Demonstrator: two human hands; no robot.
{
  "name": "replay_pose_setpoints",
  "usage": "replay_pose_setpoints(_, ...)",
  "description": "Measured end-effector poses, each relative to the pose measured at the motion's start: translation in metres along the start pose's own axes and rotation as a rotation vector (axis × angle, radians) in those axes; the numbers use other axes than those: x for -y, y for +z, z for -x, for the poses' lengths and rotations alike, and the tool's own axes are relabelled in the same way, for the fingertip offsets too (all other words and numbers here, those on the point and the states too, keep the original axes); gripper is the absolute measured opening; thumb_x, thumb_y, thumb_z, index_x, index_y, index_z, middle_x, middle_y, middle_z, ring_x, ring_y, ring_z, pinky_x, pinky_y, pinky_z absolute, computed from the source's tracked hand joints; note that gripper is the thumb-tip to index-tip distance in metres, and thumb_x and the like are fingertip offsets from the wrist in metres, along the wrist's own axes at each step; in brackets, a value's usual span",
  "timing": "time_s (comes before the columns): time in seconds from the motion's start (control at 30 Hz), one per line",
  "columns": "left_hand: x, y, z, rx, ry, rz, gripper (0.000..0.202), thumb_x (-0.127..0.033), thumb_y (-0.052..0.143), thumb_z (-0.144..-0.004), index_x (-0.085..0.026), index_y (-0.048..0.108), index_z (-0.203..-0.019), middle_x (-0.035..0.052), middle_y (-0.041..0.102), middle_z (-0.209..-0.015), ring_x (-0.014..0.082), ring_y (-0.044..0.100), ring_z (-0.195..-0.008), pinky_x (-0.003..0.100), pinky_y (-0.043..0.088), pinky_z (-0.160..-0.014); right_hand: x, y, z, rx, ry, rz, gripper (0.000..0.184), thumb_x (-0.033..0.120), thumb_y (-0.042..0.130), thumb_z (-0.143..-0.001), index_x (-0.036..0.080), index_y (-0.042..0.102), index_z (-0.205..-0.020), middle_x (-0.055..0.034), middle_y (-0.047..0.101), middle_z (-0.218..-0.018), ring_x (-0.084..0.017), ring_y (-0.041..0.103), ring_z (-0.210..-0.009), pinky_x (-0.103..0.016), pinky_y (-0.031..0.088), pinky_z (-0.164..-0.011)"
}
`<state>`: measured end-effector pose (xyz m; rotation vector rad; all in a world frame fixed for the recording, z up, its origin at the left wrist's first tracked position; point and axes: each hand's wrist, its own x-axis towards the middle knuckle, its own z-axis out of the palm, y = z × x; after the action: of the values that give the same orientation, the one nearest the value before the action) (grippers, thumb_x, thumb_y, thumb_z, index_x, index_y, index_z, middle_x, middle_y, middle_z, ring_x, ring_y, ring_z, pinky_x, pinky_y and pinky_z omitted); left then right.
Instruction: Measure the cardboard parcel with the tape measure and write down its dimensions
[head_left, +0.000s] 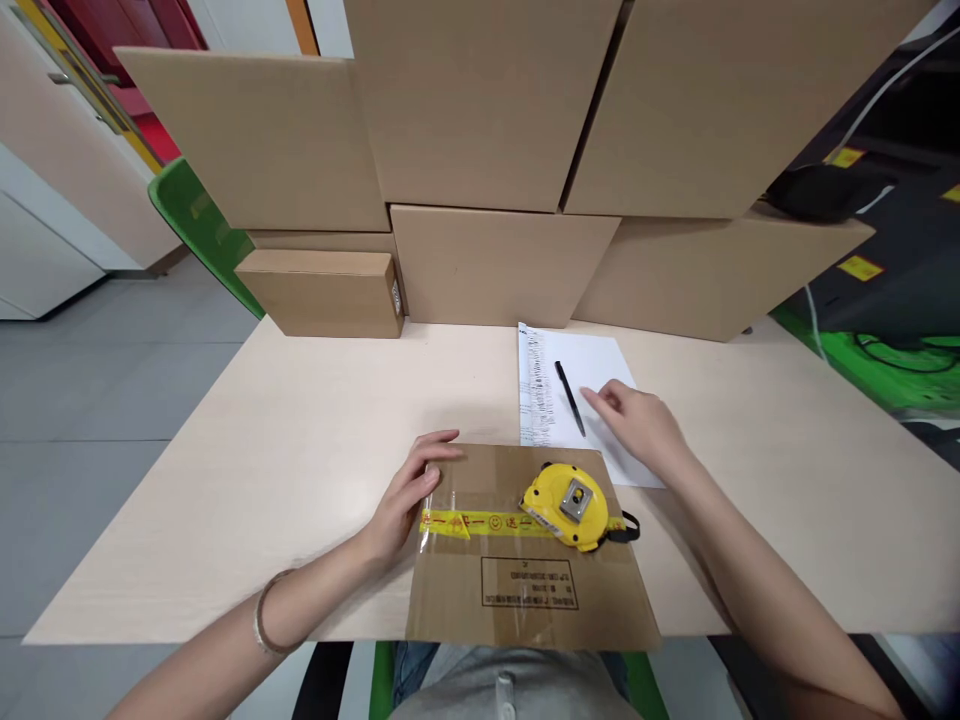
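Observation:
A taped cardboard box [525, 620] lies on the table's near edge, with yellow printed tape across its top and a printed label frame. My left hand [409, 490] rests against its far left corner, fingers stretched out and spread, touching the box. A yellow tape measure [566, 505] with a metal clip and a black strap lies on top of the box, toward the right. Over a sheet of paper [600, 360] with handwriting, my right hand [637, 420] hovers with loosely bent fingers and a gap at the thumb, holding nothing visible. Just left of its fingertips lies a black pen [570, 398].
Large cardboard boxes [502, 265] stand stacked along the far edge of the pale table [330, 400]. A smaller box [330, 295] sits at the far left. Behind it is a green chair [202, 230]. Dark equipment with cables [870, 270] is at the right.

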<state>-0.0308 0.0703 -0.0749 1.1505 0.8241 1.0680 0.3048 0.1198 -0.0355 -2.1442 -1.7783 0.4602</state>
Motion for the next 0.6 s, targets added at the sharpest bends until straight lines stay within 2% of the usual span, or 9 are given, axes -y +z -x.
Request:
replay_pose_setpoints(0.1,0.001,-0.001,0.000,0.053,0.008,-0.009,0.026,-0.043,0.054,-0.096,-0.025,0.073,-0.102,0.0079,0.054,-0.143,0.0330,0.034,-0.144,0.043,0.027,-0.114,0.016,-0.023,0.048,-0.005,-0.183,-0.114,0.056,0.059,0.026,-0.102,0.026,0.070,-0.099,-0.0095,0.073,-0.098,-0.027,0.067,-0.092,-0.040,0.051,-0.083)
replay_pose_setpoints(0.17,0.003,0.001,0.001,0.049,0.011,0.057,0.036,-0.049,0.046,-0.099,-0.026,0.072,-0.104,0.0078,0.055,-0.142,0.0320,0.034,-0.143,0.043,0.026,-0.115,0.027,-0.028,0.080,0.004,-0.368,-0.120,0.048,0.061,0.038,-0.099,0.028,0.069,-0.115,-0.0111,0.071,-0.111,-0.032,0.065,-0.105,-0.047,0.051,-0.089)
replay_pose_setpoints(0.27,0.005,0.005,0.001,0.040,0.033,0.128,0.048,-0.059,0.039,-0.099,-0.025,0.072,-0.103,0.0082,0.060,-0.133,0.0311,0.041,-0.136,0.040,0.030,-0.112,0.038,-0.022,0.110,-0.053,-0.474,-0.047,0.043,0.064,0.061,-0.087,0.032,0.068,-0.116,-0.0126,0.068,-0.124,-0.040,0.060,-0.118,-0.059,0.048,-0.096)
replay_pose_setpoints(0.37,0.006,0.008,0.001,0.024,0.062,0.139,0.050,-0.065,0.041,-0.097,-0.025,0.072,-0.102,0.0064,0.062,-0.115,0.0279,0.053,-0.116,0.037,0.039,-0.102,0.041,-0.013,0.120,-0.002,-0.450,-0.163,0.043,0.063,0.068,-0.083,0.031,0.061,-0.112,-0.0128,0.065,-0.132,-0.040,0.058,-0.126,-0.060,0.050,-0.099)
replay_pose_setpoints(0.43,0.006,0.009,0.001,0.006,0.067,0.149,0.052,-0.066,0.042,-0.097,-0.025,0.072,-0.102,0.0053,0.062,-0.110,0.0254,0.056,-0.106,0.035,0.043,-0.097,0.045,-0.011,0.119,0.113,-0.397,-0.300,0.045,0.061,0.066,-0.086,0.031,0.052,-0.117,-0.0129,0.068,-0.126,-0.036,0.067,-0.115,-0.053,0.058,-0.088)
replay_pose_setpoints(0.5,0.007,0.009,0.001,0.005,0.063,0.164,0.052,-0.067,0.043,-0.096,-0.024,0.072,-0.102,0.0053,0.063,-0.109,0.0247,0.057,-0.104,0.035,0.044,-0.096,0.057,-0.010,0.113,0.150,-0.386,-0.378,0.047,0.061,0.061,-0.090,0.030,0.047,-0.122,-0.0136,0.072,-0.117,-0.034,0.072,-0.101,-0.047,0.061,-0.076)
replay_pose_setpoints(0.6,0.009,0.008,0.000,0.008,0.052,0.215,0.053,-0.068,0.047,-0.094,-0.022,0.072,-0.100,0.0055,0.066,-0.108,0.0257,0.058,-0.107,0.036,0.044,-0.099,0.088,-0.012,0.099,0.127,-0.495,-0.314,0.052,0.063,0.058,-0.090,0.027,0.048,-0.127,-0.0148,0.073,-0.111,-0.035,0.074,-0.088,-0.047,0.059,-0.072)
